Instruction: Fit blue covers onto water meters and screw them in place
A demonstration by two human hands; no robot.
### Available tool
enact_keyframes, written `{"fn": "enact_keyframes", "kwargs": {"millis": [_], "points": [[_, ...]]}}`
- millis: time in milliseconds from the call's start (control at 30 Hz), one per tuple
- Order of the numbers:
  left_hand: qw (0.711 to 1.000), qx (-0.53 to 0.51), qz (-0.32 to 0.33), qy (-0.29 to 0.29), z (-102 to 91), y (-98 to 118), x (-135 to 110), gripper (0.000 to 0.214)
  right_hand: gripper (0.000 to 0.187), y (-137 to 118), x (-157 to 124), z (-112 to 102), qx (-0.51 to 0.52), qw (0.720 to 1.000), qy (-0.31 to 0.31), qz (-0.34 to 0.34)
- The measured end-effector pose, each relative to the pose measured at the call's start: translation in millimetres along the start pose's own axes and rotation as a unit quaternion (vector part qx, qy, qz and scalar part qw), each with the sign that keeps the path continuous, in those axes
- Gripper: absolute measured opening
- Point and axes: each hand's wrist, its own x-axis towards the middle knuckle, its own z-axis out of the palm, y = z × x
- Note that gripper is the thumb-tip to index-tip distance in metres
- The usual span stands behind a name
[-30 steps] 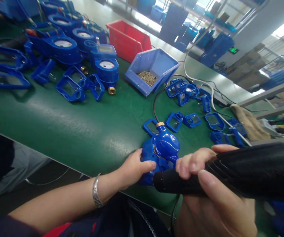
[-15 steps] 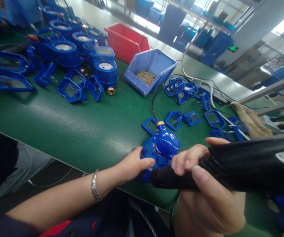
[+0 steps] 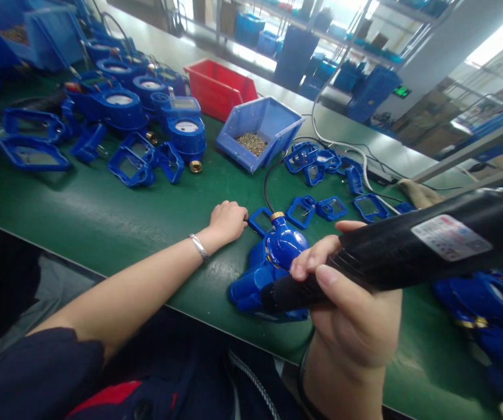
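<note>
My right hand (image 3: pixel 352 303) is wrapped round a black electric screwdriver (image 3: pixel 409 245) with a pale label on its body. The tool's front end points left, over a blue water meter (image 3: pixel 284 245) that lies on the green bench top. A brass threaded end (image 3: pixel 277 215) of the meter faces away from me. My left hand (image 3: pixel 229 221) is off the meter, fingers curled, beside a blue rectangular frame (image 3: pixel 258 220). Its fingertips are at the frame's left corner; what they pinch there, if anything, is hidden.
Behind the meter stand a blue bin (image 3: pixel 260 131) of small brass-coloured screws and a red bin (image 3: pixel 220 87). More blue meters (image 3: pixel 185 137) and loose frames (image 3: pixel 131 160) lie at the left. Frames (image 3: pixel 332 207) and cables (image 3: pixel 365 169) spread at the right, with more meters (image 3: pixel 496 297) nearer me.
My left hand has let go of the meter and moved forward to the blue frame. My right hand keeps the screwdriver over the meter. The view has shifted slightly.
</note>
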Motion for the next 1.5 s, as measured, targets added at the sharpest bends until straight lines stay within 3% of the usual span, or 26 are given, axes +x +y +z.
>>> {"fn": "enact_keyframes", "kwargs": {"millis": [100, 233, 400, 533, 867, 1133, 1267, 1400, 1500], "points": [[1.0, 0.0, -0.006, -0.005, 1.8, -3.3, -0.9, 0.019, 0.038, -6.1, 1.7, -0.4, 0.0, 1.0, -0.017, 0.002], [0.999, -0.04, -0.014, -0.026, -16.0, -2.4, -16.2, 0.019, 0.037, -26.6, 5.8, -2.6, -0.002, 0.999, -0.005, -0.042], [0.988, -0.13, 0.018, -0.083, -41.5, 21.5, -46.9, 0.018, 0.037, -47.4, 12.1, -9.2, -0.041, 0.992, 0.055, -0.109], [0.967, -0.19, 0.072, -0.154, -45.4, 40.2, -54.6, 0.023, 0.036, -48.4, 15.1, -11.7, -0.07, 0.981, 0.107, -0.147], [0.977, -0.02, 0.142, -0.156, -50.8, 65.0, -52.9, 0.027, 0.033, -46.5, 14.8, -10.1, -0.084, 0.97, 0.141, -0.177], [0.971, 0.053, 0.166, -0.161, -59.0, 71.7, -53.1, 0.018, 0.021, -36.3, 27.5, -6.0, -0.123, 0.925, 0.214, -0.288], [0.972, -0.071, 0.121, -0.189, -53.1, 64.0, -47.3, 0.015, 0.019, -33.9, 30.1, -2.8, -0.126, 0.922, 0.23, -0.285], [0.953, -0.22, 0.059, -0.201, -37.9, 50.5, -47.6, 0.02, 0.025, -28.6, 30.6, 0.4, -0.109, 0.928, 0.231, -0.27], [0.935, -0.291, 0.039, -0.2, -27.6, 40.8, -58.4, 0.011, 0.023, -22.3, 33.1, 2.5, -0.117, 0.935, 0.221, -0.253]]}}
